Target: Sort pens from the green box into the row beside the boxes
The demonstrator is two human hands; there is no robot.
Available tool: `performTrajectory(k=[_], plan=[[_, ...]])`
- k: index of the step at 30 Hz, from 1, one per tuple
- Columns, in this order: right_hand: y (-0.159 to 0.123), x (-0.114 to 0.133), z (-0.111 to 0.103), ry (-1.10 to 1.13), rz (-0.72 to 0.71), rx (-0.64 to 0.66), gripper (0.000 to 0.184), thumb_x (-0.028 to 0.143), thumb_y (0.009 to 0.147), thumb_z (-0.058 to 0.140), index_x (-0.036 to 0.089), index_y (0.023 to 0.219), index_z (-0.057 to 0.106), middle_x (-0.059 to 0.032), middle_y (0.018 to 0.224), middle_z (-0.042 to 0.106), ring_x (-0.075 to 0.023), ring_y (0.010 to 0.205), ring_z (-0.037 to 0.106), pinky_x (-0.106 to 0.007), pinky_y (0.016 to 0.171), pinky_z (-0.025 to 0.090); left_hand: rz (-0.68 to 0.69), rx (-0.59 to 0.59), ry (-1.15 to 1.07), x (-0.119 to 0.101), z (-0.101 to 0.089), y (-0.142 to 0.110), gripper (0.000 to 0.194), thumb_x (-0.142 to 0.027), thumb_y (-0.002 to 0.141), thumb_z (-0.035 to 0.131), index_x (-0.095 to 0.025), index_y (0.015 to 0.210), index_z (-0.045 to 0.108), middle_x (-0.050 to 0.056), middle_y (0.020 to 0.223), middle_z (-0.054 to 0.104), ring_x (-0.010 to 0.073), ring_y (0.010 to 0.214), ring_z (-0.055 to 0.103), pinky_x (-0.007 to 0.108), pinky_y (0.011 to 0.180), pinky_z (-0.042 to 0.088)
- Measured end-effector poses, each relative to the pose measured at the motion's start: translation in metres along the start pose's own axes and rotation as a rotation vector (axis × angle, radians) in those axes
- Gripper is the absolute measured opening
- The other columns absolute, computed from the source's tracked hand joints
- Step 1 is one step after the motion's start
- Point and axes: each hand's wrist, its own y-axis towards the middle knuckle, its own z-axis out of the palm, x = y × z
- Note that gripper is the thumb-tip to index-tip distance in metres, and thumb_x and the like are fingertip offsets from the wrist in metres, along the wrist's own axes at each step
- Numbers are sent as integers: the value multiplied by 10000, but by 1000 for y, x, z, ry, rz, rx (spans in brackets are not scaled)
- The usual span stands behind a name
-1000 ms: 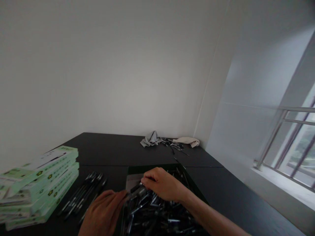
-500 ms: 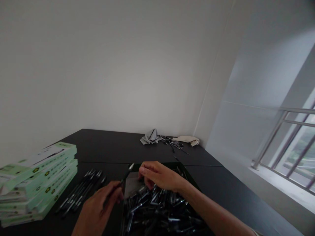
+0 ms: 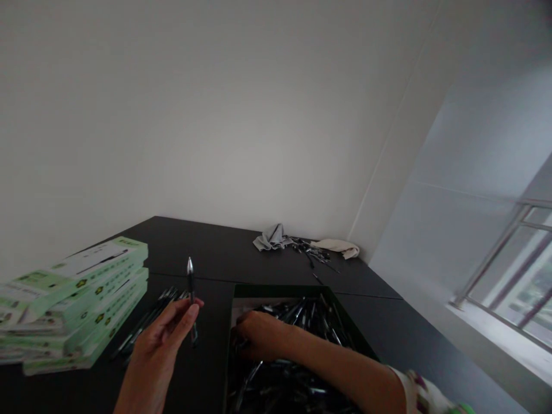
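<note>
My left hand pinches a black pen between thumb and fingers, its silver tip pointing up. Down inside the dark green box, among many loose black pens, is my right hand. Its fingers are curled and dark in shadow, so whatever they hold cannot be made out. A row of pens lies on the black table to the left, partly behind my left hand.
Light green pen cartons are stacked at the left. Against the wall lie a grey cloth, scattered pens and a cream cloth. A metal railing stands by the window at right.
The pen in my left hand has turned from leaning right to nearly upright, away from the box. My right hand has lowered deeper into the box. The view has shifted slightly.
</note>
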Motion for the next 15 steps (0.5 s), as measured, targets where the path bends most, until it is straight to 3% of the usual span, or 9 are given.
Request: performTrajectory(k=[4,8,15], plan=[[-4,5,1,-109,-34,-30,194,281,836,543,161,928,663,-69,831,675,-183,758,608,-252,565,420,-18,0,-18,-4,2,0,429,-530,559,757,-228,859,702,15,910,717,241,1017,590,295,915,417],[-5,11,5,-200,-111,-57,159,172,865,497,142,797,638,-66,814,655,-181,792,574,-256,503,375,-14,-3,-21,-8,4,0,439,-520,534,772,-211,837,703,13,874,723,234,957,615,280,866,455],[-12,16,0,-290,-151,-85,77,172,841,536,163,819,609,-22,767,646,-154,711,570,-271,425,320,7,-12,-17,-9,6,1,443,-505,517,784,-189,819,714,29,858,737,249,922,652,287,832,496]])
